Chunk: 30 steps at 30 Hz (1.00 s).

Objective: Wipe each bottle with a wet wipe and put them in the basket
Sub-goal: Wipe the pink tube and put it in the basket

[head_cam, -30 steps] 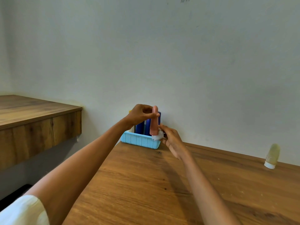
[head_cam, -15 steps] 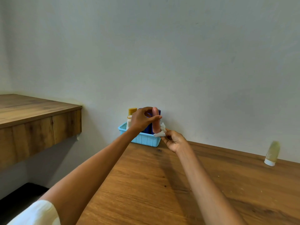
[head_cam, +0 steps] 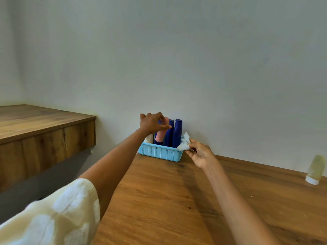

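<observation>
I am looking down along both bare arms toward a light blue perforated plastic basket that is sitting at the far left corner of the brown wooden tabletop, right against the pale wall. My left hand is reaching over the basket, and its fingers are pinching the top of a slim pink bottle — the bottle is tilting, with its lower end down inside the basket. Two dark blue bottles are standing upright in the basket just to the right of the pink one, and a whitish container is showing at the basket's left end, mostly hidden behind my wrist.

My right hand is hovering just beside the basket's right end, with thumb and fingers closing on a crumpled white wet wipe. The wipe is overlapping the basket's right rim in my view; I cannot tell whether it is touching it.

Well apart, near the right edge of the tabletop, a pale yellowish translucent bottle is standing on its white cap — blurred. A cream patterned sleeve is covering my left upper arm, and a second wooden counter is jutting out at the left.
</observation>
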### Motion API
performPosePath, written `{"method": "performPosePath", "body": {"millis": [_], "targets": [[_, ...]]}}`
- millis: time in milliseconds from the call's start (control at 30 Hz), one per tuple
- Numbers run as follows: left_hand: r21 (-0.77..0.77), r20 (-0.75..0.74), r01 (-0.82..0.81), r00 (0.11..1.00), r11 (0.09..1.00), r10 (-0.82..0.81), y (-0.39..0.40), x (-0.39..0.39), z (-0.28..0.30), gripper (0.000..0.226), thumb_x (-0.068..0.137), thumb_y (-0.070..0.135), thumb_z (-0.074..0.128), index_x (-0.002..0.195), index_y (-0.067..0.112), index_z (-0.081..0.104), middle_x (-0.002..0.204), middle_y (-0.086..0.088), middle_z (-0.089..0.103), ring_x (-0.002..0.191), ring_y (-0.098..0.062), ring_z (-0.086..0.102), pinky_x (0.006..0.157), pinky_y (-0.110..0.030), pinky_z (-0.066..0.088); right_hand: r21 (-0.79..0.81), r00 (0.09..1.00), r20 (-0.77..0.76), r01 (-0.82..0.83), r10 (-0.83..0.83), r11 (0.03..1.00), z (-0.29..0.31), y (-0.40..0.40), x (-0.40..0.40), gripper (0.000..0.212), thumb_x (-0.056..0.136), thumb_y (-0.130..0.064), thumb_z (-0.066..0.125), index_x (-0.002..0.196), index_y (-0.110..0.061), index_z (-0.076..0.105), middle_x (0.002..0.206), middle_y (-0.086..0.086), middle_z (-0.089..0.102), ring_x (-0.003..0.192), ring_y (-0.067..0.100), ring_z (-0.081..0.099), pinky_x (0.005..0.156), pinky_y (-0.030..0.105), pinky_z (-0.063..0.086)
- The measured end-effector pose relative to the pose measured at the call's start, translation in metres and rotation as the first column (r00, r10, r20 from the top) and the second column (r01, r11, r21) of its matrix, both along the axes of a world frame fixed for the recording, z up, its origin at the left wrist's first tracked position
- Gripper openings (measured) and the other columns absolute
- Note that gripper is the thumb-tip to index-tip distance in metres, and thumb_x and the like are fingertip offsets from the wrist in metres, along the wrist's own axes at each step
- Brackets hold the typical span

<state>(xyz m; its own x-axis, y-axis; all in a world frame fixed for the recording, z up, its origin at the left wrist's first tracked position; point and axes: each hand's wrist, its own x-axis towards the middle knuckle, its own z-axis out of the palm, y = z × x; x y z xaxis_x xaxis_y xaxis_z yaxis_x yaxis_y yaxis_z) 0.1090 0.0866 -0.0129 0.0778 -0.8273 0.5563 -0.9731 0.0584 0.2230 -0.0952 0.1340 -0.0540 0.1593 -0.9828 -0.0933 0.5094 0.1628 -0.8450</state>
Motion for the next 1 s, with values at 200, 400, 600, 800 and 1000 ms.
{"method": "performPosePath", "body": {"millis": [200,400,600,800,1000], "targets": [[0.157,0.135,-0.088,0.989,0.984,0.067,-0.019,0.007,-0.021,0.064,0.073,0.072,0.054,0.119,0.028,0.056,0.154,-0.008,0.02,0.144,-0.03,0.006,0.107,-0.064,-0.006,-0.003,1.0,0.001,0.004,-0.004,1.0,-0.003,-0.007,-0.001,0.039,0.087,0.016,0.043,0.125,0.006,0.05,0.129,0.024,0.051,0.117,0.032,0.053,0.084,0.038,0.049],[0.201,0.233,-0.13,0.969,0.971,0.082,-0.025,0.013,-0.039,0.065,0.073,0.074,0.052,0.12,0.028,0.055,0.157,-0.01,0.008,0.144,-0.032,-0.007,0.104,-0.065,-0.014,0.01,1.0,0.0,0.002,-0.002,1.0,-0.008,-0.006,-0.001,0.04,0.087,0.015,0.044,0.126,0.005,0.05,0.13,0.024,0.051,0.117,0.033,0.053,0.081,0.038,0.048],[0.263,0.275,-0.174,0.956,0.949,0.099,-0.023,0.015,-0.032,0.068,0.076,0.073,0.049,0.126,0.028,0.05,0.157,-0.012,0.004,0.144,-0.034,-0.011,0.102,-0.066,-0.016,0.008,1.0,0.013,-0.008,0.008,1.0,-0.006,-0.007,0.0,0.039,0.087,0.015,0.045,0.125,0.005,0.051,0.129,0.024,0.052,0.115,0.032,0.053,0.082,0.039,0.049],[0.247,0.371,-0.181,0.925,0.952,0.08,-0.017,0.017,-0.018,0.07,0.072,0.075,0.052,0.118,0.022,0.059,0.154,-0.008,0.022,0.144,-0.031,0.005,0.102,-0.069,-0.013,0.003,1.0,0.01,-0.008,0.008,1.0,-0.004,-0.006,-0.001,0.039,0.087,0.014,0.045,0.124,0.004,0.051,0.129,0.023,0.052,0.113,0.031,0.054,0.079,0.038,0.049],[0.225,0.154,-0.144,0.982,0.964,0.111,-0.02,0.018,-0.023,0.061,0.075,0.069,0.055,0.117,0.025,0.06,0.15,-0.006,0.03,0.142,-0.027,0.017,0.103,-0.069,-0.011,0.0,1.0,0.004,-0.016,0.016,1.0,-0.004,-0.003,0.001,0.038,0.088,0.014,0.045,0.124,0.004,0.051,0.129,0.023,0.052,0.115,0.032,0.053,0.08,0.038,0.049]]}}
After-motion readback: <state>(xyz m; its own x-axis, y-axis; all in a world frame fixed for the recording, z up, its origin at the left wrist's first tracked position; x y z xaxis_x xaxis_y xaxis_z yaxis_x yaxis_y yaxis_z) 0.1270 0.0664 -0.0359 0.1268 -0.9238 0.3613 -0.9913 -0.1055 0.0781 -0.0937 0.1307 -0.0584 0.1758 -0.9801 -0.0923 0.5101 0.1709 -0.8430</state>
